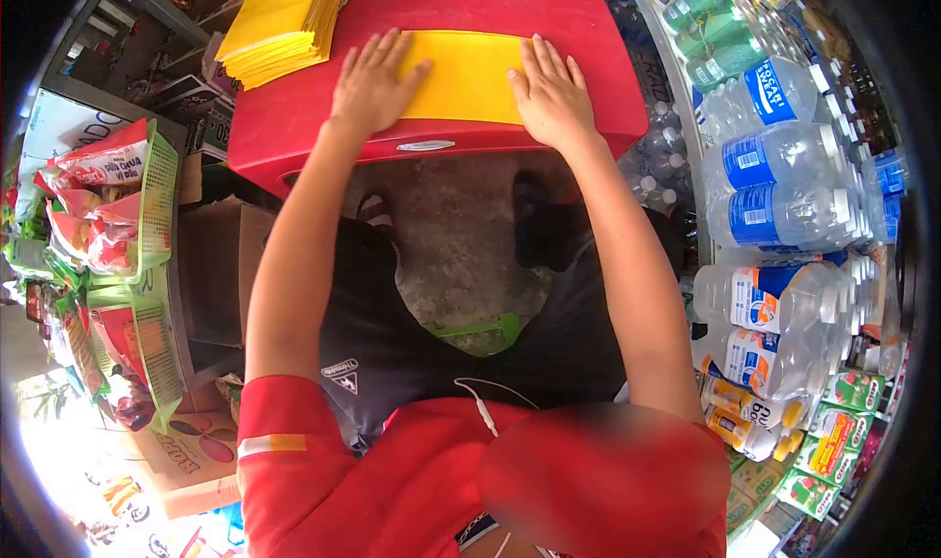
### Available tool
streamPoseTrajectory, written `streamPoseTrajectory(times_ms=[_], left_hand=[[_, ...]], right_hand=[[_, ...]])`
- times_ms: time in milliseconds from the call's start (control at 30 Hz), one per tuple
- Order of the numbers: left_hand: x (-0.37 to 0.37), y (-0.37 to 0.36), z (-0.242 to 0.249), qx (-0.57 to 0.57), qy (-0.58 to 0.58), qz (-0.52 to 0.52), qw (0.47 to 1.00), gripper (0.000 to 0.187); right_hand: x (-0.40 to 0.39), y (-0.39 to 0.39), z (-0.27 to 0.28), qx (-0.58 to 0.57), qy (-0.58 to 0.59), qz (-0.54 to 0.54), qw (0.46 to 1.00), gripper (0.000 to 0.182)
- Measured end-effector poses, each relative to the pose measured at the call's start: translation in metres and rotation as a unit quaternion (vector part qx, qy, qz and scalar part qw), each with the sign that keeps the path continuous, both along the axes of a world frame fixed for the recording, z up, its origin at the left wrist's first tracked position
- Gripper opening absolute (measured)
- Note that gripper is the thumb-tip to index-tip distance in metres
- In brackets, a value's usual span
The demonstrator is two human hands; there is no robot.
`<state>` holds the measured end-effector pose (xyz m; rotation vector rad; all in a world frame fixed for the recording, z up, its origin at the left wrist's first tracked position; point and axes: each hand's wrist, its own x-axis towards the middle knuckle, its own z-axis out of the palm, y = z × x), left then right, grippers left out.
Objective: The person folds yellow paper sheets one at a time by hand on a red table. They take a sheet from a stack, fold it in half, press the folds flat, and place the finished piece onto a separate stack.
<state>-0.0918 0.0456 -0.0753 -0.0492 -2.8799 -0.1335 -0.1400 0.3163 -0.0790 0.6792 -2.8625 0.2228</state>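
Note:
A flat yellow paper piece [466, 77], perhaps an envelope, lies lengthwise on the red plastic table [470, 4] near its front edge. My left hand [375, 82] rests flat on its left end, thumb pointing inward and fingers stretched. On the right end lies my right hand [551, 89], palm down, with fingers spread away from me. Neither hand grips anything. To the left of my left hand sits a stack of similar yellow paper pieces [279, 28] at the table's left side.
Shelves of plastic bottles [774, 156] and small drink cartons [833, 450] line the right side. Green baskets [157, 200] of packaged snacks stand at left, near cardboard boxes [211, 450]. A green plastic object [480, 334] is on the floor between my legs.

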Motion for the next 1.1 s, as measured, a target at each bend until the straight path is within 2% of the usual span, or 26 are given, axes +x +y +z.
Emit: streamPoseTrajectory(times_ms=[167,267,300,333,367,433,633,767,1100], left_hand=[[-0.007,-0.016,-0.003,-0.056,0.038,-0.008,0.998,0.064],[-0.019,0.015,-0.003,-0.061,0.041,-0.041,0.996,0.059],[-0.013,0.031,0.01,-0.189,0.021,-0.103,0.976,0.056],[-0.018,0.042,0.006,-0.147,0.019,-0.146,0.978,0.061],[-0.022,0.055,-0.007,0.03,0.04,-0.114,0.992,0.061],[-0.026,0.063,-0.008,0.079,0.036,-0.097,0.991,0.069],[-0.015,0.035,-0.005,0.06,0.024,-0.005,0.998,0.086],[-0.015,0.035,-0.01,0.072,0.061,-0.015,0.995,0.085],[-0.019,0.034,-0.011,0.067,0.051,-0.011,0.996,0.086]], right_hand=[[0.001,0.001,0.002,-0.001,-0.003,-0.007,1.0,0.065],[0.001,0.001,0.002,0.003,0.002,-0.007,1.0,0.065],[0.001,0.001,0.003,0.003,0.0,-0.005,1.0,0.065],[0.001,-0.001,0.005,0.003,0.0,-0.002,1.0,0.065],[0.002,-0.002,0.004,0.001,0.001,0.002,1.0,0.065],[0.0,0.0,0.004,0.001,0.008,0.003,1.0,0.065],[-0.001,0.002,0.002,0.0,0.018,0.012,1.0,0.064],[-0.002,0.002,0.0,0.003,0.033,0.006,0.999,0.064],[-0.004,0.0,0.005,0.025,0.0,0.002,1.0,0.065]])
